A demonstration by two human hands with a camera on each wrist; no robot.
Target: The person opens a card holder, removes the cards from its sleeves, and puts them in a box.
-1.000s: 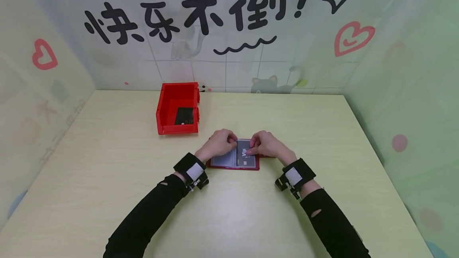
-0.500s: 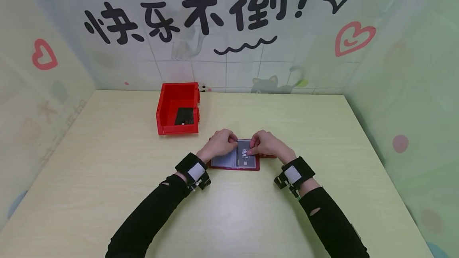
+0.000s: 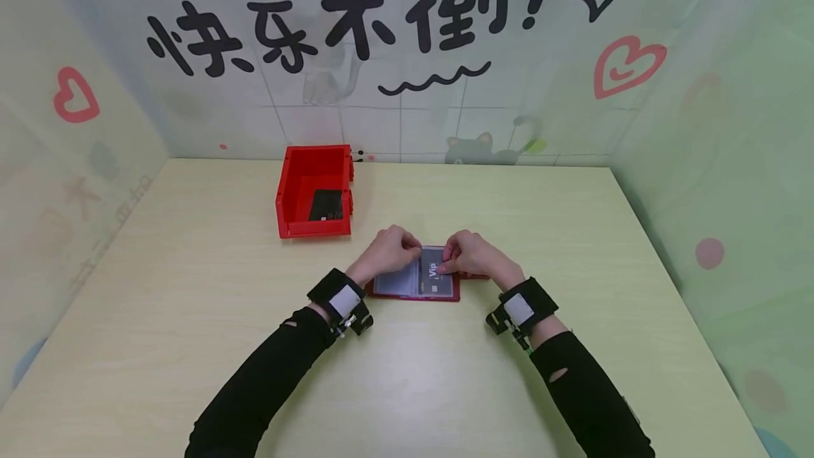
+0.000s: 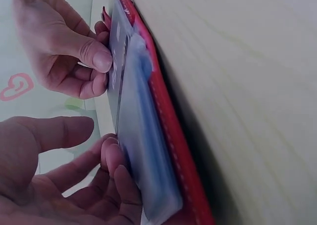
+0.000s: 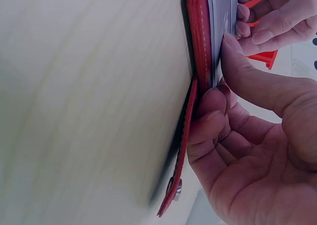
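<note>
A red card holder (image 3: 456, 293) lies spread on the table, its strap (image 5: 179, 168) with a metal snap sticking out to the right. Clear plastic sleeves (image 4: 148, 155) fill its left side. A dark card marked "Vip" (image 3: 431, 283) lies over the right side; how far it sits inside a sleeve is hard to tell. My right hand (image 3: 473, 258) pinches that card near its right edge, thumb on its face and fingers beneath. With relaxed fingers, my left hand (image 3: 389, 254) touches the far edge of the sleeves, its thumb lifted off in the left wrist view.
A red plastic bin (image 3: 316, 229) stands at the back left of the table, holding a black card or cards (image 3: 326, 205). A printed cloth backdrop (image 3: 400, 126) encloses the table behind and at both sides. Both wrists wear black camera straps (image 3: 531, 306).
Almost nothing differs. Both hands keep their places at the card holder, and the head view has shifted very slightly.
</note>
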